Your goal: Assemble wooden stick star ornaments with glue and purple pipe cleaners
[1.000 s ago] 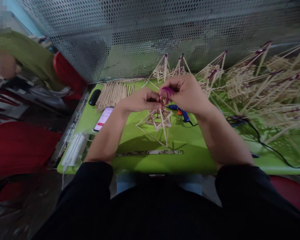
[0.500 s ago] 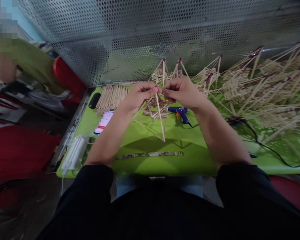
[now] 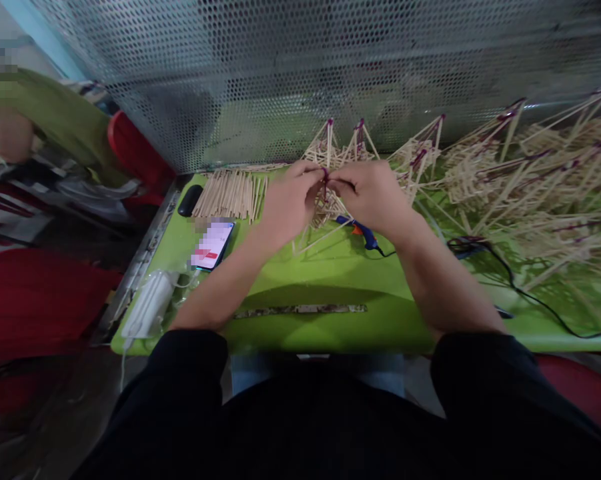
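Both hands meet at the top of a wooden stick frame (image 3: 307, 245), where a dark purple cord (image 3: 325, 175) is wound or tied. My left hand (image 3: 290, 200) is closed, its thumb and fingers pinching the frame's corded tip. My right hand (image 3: 373, 193) is pinched at the cord just beside it. The exact fingertip contact is partly hidden. Below the hands, the frame's lower sticks show above the green table (image 3: 300, 280). A blue glue gun (image 3: 363, 233) lies under my right hand, its nozzle near the frame.
Several finished-looking stick frames with purple tips (image 3: 480, 167) crowd the right and back. Loose sticks (image 3: 225, 193), a phone (image 3: 214, 245) and a white packet (image 3: 150, 303) are at left. A patterned strip (image 3: 300, 309) lies in front. Perforated metal (image 3: 280, 73) stands behind; a person (image 3: 55, 127) is far left.
The stick frame has turned, so its long front stick no longer points toward me. My left hand has rotated and moved slightly right, while my right hand stays close by at the tip.
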A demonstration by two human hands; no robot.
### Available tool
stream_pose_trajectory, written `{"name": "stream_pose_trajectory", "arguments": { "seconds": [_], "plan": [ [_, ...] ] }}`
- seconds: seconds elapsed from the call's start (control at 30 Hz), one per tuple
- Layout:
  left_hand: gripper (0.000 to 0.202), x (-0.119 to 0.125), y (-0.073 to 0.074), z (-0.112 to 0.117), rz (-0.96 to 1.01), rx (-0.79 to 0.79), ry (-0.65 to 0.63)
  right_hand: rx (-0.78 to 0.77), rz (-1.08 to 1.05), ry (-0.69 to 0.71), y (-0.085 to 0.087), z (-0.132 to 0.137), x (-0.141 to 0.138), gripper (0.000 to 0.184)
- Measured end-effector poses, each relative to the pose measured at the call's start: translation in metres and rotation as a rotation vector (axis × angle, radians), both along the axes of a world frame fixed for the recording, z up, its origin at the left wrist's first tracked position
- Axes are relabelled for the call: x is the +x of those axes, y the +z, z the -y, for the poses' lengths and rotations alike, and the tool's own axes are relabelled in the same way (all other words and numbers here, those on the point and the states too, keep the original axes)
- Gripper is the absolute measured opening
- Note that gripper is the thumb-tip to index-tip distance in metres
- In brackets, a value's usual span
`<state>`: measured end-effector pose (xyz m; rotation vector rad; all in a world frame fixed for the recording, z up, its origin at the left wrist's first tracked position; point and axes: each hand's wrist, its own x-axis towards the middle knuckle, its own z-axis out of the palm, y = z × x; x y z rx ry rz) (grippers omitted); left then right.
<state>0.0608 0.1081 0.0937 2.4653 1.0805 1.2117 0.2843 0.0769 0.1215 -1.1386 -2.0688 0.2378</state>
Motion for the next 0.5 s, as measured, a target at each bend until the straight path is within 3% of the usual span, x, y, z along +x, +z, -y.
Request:
{"name": "stream_pose_trajectory", "arguments": {
  "seconds": [0.17,0.33,0.5],
  "plan": [
    [0.047,-0.003,0.003,0.006,-0.138,0.083,0.078,0.031,-0.047,-0.052,-0.003,0.007,-0.013,0.030],
    [0.070,-0.001,0.008,0.020,-0.224,0.104,0.085,-0.011,-0.235,-0.098,-0.007,0.012,-0.024,0.034],
    [0.039,0.002,0.015,0.033,-0.122,0.082,0.074,-0.076,-0.332,-0.011,-0.004,0.015,-0.022,0.041]
  ]
}}
